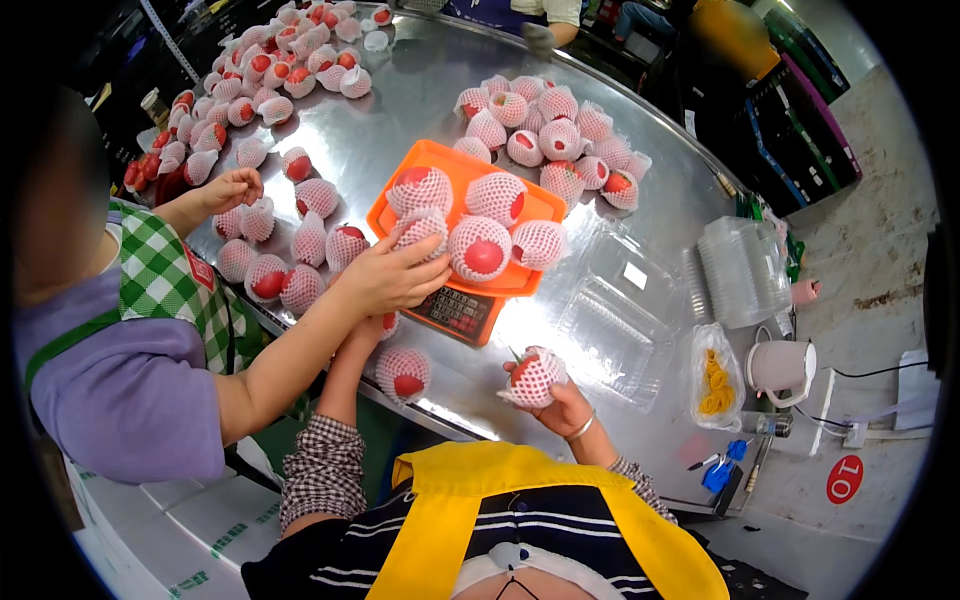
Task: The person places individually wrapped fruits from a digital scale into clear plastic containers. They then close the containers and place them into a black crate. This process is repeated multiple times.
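Observation:
My right hand (560,405) holds a red fruit (530,378) in white foam netting with green showing at its top, near the front of the steel table. My left hand (368,328) is mostly hidden under a co-worker's arm, beside netted fruit; its fingers do not show. The co-worker's hand (415,270) grips a netted fruit (421,230) on an orange tray (385,210) holding several more. The tray sits on an orange scale (468,315) with a keypad. More netted fruit (403,378) lies below the scale.
A co-worker (140,340) stands at my left; another (545,20) is opposite. Fruit piles (545,120) lie at the back and left. At right are clear clamshells (740,270), a bag of yellow bands (716,380), a kettle (780,365) and blue items (718,473).

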A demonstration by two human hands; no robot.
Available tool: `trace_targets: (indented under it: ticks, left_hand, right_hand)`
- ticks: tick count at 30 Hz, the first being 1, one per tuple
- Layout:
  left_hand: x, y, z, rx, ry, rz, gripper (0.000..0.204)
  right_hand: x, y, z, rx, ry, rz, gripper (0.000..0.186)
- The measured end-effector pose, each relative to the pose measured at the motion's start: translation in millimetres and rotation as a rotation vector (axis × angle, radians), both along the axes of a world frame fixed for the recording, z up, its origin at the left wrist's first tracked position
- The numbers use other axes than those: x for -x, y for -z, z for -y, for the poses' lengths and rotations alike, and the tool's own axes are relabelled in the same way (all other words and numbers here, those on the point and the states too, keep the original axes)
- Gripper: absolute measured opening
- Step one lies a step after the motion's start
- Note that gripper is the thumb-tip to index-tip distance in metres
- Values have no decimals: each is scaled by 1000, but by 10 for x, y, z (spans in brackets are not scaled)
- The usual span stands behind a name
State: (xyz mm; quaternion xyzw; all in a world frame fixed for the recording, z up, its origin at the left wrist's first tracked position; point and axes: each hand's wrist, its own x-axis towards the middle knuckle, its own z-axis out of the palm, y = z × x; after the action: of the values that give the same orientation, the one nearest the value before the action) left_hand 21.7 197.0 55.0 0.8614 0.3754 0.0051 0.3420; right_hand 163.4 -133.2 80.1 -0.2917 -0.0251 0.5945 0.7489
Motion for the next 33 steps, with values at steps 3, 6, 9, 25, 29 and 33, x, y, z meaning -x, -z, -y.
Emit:
trace_targets:
  ticks: [3, 6, 9, 25, 29, 33]
  left_hand:
    - [197, 176, 197, -58, -80, -86, 40]
    - [396, 348, 317, -717, 211, 133, 41]
    - [372, 89, 547, -628, 180, 353, 50]
    - [479, 17, 888, -473, 554, 247, 59]
    - [317, -341, 698, -475, 451, 391, 62]
    - [-323, -473, 568, -598, 37, 560, 78]
  right_hand:
    - [13, 4, -73, 195, 41, 191, 64]
    - [27, 86, -94, 390, -75, 564, 61]
    - [62, 148, -131, 556, -219, 1057, 69]
    - [342, 193, -878, 600, -945, 1726, 71]
    - [-14, -383, -995, 547, -305, 1905, 67]
    - [-539, -844, -1457, 484, 136, 2271, 72]
